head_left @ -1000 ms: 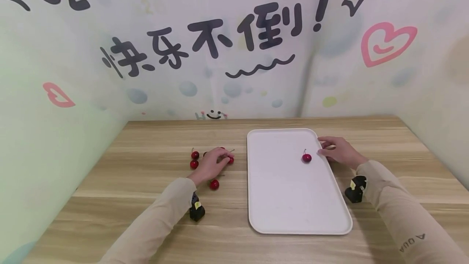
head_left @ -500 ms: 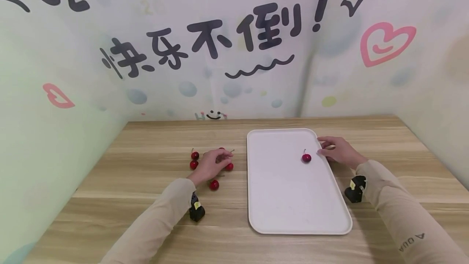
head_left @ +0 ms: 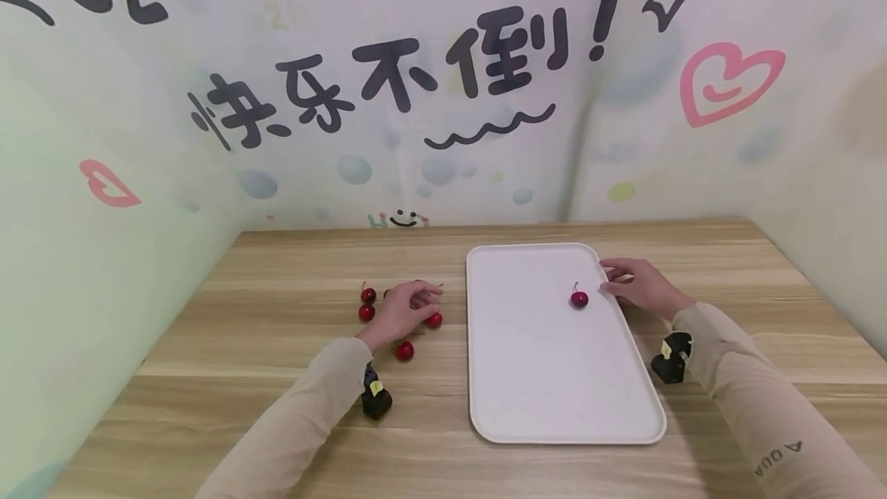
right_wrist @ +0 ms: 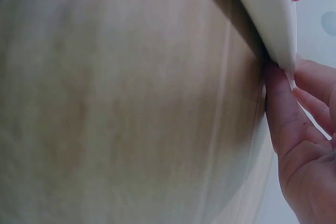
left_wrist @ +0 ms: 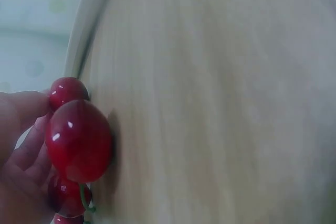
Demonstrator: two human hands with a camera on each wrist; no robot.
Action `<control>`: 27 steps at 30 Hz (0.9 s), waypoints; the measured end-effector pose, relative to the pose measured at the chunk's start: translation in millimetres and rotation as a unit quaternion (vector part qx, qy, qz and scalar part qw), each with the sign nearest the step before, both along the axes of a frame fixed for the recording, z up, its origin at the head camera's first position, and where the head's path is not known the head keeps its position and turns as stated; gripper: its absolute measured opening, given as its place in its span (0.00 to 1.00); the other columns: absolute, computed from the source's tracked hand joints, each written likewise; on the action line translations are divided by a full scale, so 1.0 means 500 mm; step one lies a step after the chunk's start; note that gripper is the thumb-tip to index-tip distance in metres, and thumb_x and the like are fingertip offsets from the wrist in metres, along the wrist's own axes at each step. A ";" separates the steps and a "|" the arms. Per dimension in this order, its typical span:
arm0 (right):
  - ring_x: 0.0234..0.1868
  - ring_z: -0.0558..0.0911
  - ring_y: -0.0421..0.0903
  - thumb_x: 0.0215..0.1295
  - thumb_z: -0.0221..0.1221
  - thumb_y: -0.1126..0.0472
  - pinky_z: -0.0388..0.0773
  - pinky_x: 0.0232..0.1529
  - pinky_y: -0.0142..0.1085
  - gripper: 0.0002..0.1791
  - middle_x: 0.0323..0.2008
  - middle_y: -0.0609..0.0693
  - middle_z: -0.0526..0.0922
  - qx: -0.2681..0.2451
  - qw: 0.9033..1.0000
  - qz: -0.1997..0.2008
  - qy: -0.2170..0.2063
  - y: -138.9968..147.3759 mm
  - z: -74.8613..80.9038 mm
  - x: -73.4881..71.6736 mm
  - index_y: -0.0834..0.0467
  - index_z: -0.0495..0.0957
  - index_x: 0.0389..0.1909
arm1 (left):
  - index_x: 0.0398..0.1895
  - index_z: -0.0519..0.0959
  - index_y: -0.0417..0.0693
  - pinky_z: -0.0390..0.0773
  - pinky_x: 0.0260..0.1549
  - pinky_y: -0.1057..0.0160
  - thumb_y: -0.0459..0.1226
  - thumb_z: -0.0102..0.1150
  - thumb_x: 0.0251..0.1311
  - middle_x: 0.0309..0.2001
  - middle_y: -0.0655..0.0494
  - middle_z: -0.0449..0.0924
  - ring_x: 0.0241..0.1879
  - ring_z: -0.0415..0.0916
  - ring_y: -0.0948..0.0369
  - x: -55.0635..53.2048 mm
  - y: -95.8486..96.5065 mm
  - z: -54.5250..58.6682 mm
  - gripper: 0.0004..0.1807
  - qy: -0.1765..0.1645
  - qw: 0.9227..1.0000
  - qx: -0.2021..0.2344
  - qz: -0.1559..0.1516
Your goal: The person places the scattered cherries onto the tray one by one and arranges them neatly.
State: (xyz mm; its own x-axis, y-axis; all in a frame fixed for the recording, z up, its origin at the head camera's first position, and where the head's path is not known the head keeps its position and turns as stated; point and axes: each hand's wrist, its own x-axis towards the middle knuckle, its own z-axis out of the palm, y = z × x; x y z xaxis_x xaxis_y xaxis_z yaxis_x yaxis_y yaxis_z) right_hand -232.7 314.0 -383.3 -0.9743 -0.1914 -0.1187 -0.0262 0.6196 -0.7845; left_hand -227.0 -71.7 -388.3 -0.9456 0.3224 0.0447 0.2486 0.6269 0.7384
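Note:
My left hand (head_left: pixel 404 309) reaches down among several red cherries (head_left: pixel 405 350) left of a white tray (head_left: pixel 554 391). Its fingers curve downward, and in the left wrist view the thumb tip (left_wrist: pixel 37 102) sits right at a small-looking cherry (left_wrist: pixel 68 90). A larger-looking cherry (left_wrist: pixel 80 141) hides part of the fingers; I cannot tell whether a cherry is pinched between them. My right hand (head_left: pixel 643 285) pinches the tray's right rim near its far corner; in the right wrist view the thumb (right_wrist: pixel 281 100) is at the rim's underside. One stemmed cherry (head_left: pixel 579 299) lies on the tray.
Two more cherries (head_left: pixel 367 313) lie just left of the left hand. Everything rests on a wood-grain table (head_left: pixel 277 268), with a printed wall sheet (head_left: pixel 346 168) behind its far edge. Black wrist cameras (head_left: pixel 376 400) hang below both sleeves.
The cherry beside the left fingertips has shifted toward the near side of the table, out from under them. The left hand has stayed nearly in place; right hand and tray are unmoved.

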 end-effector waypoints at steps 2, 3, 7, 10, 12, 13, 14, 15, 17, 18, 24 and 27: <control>0.44 0.74 0.58 0.58 0.55 0.67 0.75 0.41 0.41 0.30 0.44 0.68 0.70 0.002 1.000 0.000 0.000 0.001 -0.001 0.000 0.73 0.57 0.59 | 0.45 0.76 0.46 0.74 0.37 0.64 0.34 0.58 0.54 0.34 0.57 0.76 0.35 0.73 0.62 0.001 0.002 0.001 0.13 -0.003 1.000 0.002 0.003; 0.44 0.74 0.58 0.58 0.55 0.67 0.75 0.41 0.41 0.30 0.44 0.68 0.70 0.002 1.000 -0.001 -0.001 0.001 -0.002 0.000 0.73 0.57 0.59 | 0.45 0.76 0.46 0.74 0.37 0.64 0.34 0.58 0.54 0.35 0.57 0.76 0.35 0.73 0.62 0.001 0.003 0.002 0.13 -0.004 1.000 0.002 0.004; 0.44 0.74 0.58 0.58 0.56 0.66 0.75 0.41 0.42 0.30 0.44 0.68 0.70 0.005 1.000 -0.003 0.000 0.001 -0.003 0.000 0.73 0.57 0.59 | 0.45 0.76 0.45 0.74 0.38 0.63 0.34 0.57 0.55 0.36 0.56 0.77 0.36 0.73 0.61 0.002 0.004 0.003 0.14 -0.001 1.000 -0.004 0.005; 0.44 0.74 0.59 0.59 0.56 0.66 0.75 0.41 0.42 0.30 0.44 0.68 0.70 0.006 1.000 -0.004 0.000 0.001 -0.003 0.000 0.73 0.57 0.59 | 0.45 0.76 0.46 0.74 0.38 0.63 0.34 0.57 0.55 0.36 0.56 0.77 0.37 0.74 0.61 0.001 0.005 0.003 0.13 0.001 1.000 -0.010 0.007; 0.45 0.73 0.59 0.59 0.56 0.66 0.75 0.41 0.42 0.30 0.45 0.68 0.70 0.006 1.000 -0.004 0.000 0.001 -0.002 0.000 0.72 0.57 0.59 | 0.45 0.76 0.47 0.74 0.38 0.64 0.35 0.56 0.56 0.36 0.57 0.77 0.36 0.74 0.62 0.001 0.005 0.004 0.13 0.002 1.000 -0.012 0.008; 0.45 0.73 0.59 0.59 0.56 0.66 0.75 0.41 0.41 0.30 0.45 0.68 0.69 0.007 1.000 -0.003 -0.001 0.000 -0.002 -0.001 0.72 0.57 0.59 | 0.45 0.77 0.47 0.74 0.39 0.64 0.35 0.56 0.56 0.36 0.57 0.78 0.36 0.74 0.62 0.002 0.005 0.005 0.12 0.000 1.000 -0.011 0.008; 0.45 0.73 0.59 0.59 0.56 0.66 0.75 0.41 0.41 0.30 0.45 0.68 0.69 0.007 1.000 -0.003 -0.002 0.000 -0.001 -0.001 0.72 0.57 0.59 | 0.44 0.77 0.47 0.74 0.39 0.64 0.36 0.56 0.56 0.36 0.58 0.78 0.37 0.74 0.62 0.002 0.006 0.006 0.12 -0.001 1.000 -0.010 0.008; 0.45 0.73 0.59 0.59 0.56 0.66 0.75 0.41 0.41 0.30 0.45 0.68 0.69 0.006 1.000 -0.004 -0.003 0.000 -0.001 -0.001 0.72 0.57 0.60 | 0.44 0.77 0.48 0.74 0.39 0.64 0.36 0.56 0.56 0.37 0.57 0.78 0.37 0.74 0.62 0.002 0.006 0.007 0.12 0.001 1.000 -0.009 0.005; 0.45 0.73 0.59 0.59 0.55 0.66 0.74 0.42 0.42 0.30 0.45 0.68 0.69 0.006 1.000 -0.003 -0.005 -0.001 0.000 -0.001 0.72 0.57 0.60 | 0.44 0.77 0.48 0.73 0.40 0.63 0.37 0.56 0.57 0.38 0.57 0.78 0.38 0.74 0.62 0.003 0.006 0.010 0.12 0.003 1.000 -0.005 -0.002; 0.45 0.73 0.59 0.59 0.55 0.66 0.74 0.42 0.42 0.30 0.46 0.68 0.69 0.006 1.000 -0.003 -0.005 -0.002 0.000 -0.002 0.72 0.56 0.60 | 0.44 0.77 0.49 0.73 0.40 0.63 0.37 0.55 0.57 0.39 0.58 0.78 0.39 0.73 0.62 0.003 0.007 0.012 0.12 0.001 1.000 -0.002 -0.005; 0.45 0.73 0.59 0.59 0.55 0.66 0.74 0.42 0.42 0.30 0.46 0.67 0.69 0.011 1.000 -0.004 -0.006 0.001 -0.001 -0.004 0.71 0.57 0.60 | 0.44 0.78 0.48 0.72 0.42 0.62 0.37 0.54 0.58 0.42 0.58 0.78 0.41 0.72 0.62 0.004 0.014 0.025 0.11 -0.013 0.999 0.020 -0.031; 0.45 0.73 0.59 0.59 0.56 0.65 0.74 0.43 0.43 0.30 0.46 0.67 0.69 0.015 1.000 -0.005 -0.006 0.002 -0.001 -0.003 0.71 0.57 0.60 | 0.44 0.78 0.45 0.73 0.41 0.63 0.35 0.54 0.57 0.41 0.56 0.78 0.40 0.73 0.61 0.009 0.024 0.032 0.11 -0.016 0.998 0.027 -0.056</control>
State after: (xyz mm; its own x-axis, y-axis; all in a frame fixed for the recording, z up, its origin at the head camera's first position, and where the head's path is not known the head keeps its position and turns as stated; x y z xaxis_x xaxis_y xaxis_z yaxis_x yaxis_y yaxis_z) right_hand -234.1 314.9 -383.8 -0.9744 -0.1784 -0.1365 -0.0105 0.6433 -0.7656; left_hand -222.5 -59.9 -372.4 -0.9052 0.4235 0.0346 0.2901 0.5564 0.7787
